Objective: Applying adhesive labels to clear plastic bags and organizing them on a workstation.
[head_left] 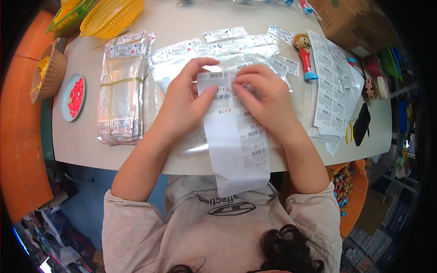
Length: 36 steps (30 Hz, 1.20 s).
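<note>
A long white sheet of sticker labels (227, 141) hangs from my hands over the table's near edge, down to my shirt. Part of it is bare backing and the rest carries grey printed labels. My left hand (186, 98) grips the sheet's upper left, thumb on top. The fingers of my right hand (266, 93) are bent and pinched together at the sheet's upper right; whether a single label is between them is hidden. Under both hands lie clear plastic bags (173, 61) with printed header strips, spread over one another.
To the left are a tied stack of clear bags (120, 91) and a plate (83, 86) of small pink pieces. Yellow baskets (111, 18) stand behind. At right lie a red-and-blue figure toy (305, 57), more label sheets (328, 98) and a black item (362, 123). A cardboard box (348, 25) stands far right.
</note>
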Motion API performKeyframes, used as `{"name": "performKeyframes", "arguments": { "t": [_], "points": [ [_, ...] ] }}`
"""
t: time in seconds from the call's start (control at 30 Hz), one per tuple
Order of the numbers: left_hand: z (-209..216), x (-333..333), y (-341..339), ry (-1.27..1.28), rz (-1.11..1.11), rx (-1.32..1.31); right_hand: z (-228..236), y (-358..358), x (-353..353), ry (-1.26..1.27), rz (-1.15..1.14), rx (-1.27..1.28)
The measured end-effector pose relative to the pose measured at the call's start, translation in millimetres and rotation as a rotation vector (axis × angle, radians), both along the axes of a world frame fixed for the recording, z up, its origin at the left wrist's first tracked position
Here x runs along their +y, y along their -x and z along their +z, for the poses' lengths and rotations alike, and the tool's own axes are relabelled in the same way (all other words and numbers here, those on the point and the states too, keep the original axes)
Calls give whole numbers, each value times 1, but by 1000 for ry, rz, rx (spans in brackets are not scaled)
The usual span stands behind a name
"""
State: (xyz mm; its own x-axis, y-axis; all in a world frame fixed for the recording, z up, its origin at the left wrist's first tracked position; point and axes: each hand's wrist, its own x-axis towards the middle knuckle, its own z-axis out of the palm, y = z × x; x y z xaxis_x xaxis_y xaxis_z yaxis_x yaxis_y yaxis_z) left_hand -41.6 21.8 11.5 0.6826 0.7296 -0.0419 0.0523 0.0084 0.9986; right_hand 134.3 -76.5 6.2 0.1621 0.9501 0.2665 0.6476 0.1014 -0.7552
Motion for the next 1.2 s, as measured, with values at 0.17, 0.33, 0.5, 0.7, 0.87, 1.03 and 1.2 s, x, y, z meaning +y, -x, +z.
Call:
{"name": "performKeyframes", "arguments": {
  "t": [0.17, 0.33, 0.5, 0.7, 0.87, 1.03, 1.2],
  "points": [
    [9, 7, -1, 201, 41, -213, 4, -8, 4, -222, -358, -129],
    [9, 9, 0, 212, 68, -196, 0, -8, 5, 14, -257, 403],
    [11, 11, 1, 294, 67, -189, 4, 0, 6, -177, -273, 556],
    [3, 9, -1, 398, 5, -220, 4, 2, 6, -205, -306, 640],
    [0, 5, 0, 386, 19, -229, 10, 3, 3, -468, -290, -304],
    [1, 2, -1, 372, 14, -254, 2, 8, 5, -463, -133, -370],
    [0, 6, 3, 291, -63, -236, -2, 5, 7, -458, -98, -290]
  ]
}}
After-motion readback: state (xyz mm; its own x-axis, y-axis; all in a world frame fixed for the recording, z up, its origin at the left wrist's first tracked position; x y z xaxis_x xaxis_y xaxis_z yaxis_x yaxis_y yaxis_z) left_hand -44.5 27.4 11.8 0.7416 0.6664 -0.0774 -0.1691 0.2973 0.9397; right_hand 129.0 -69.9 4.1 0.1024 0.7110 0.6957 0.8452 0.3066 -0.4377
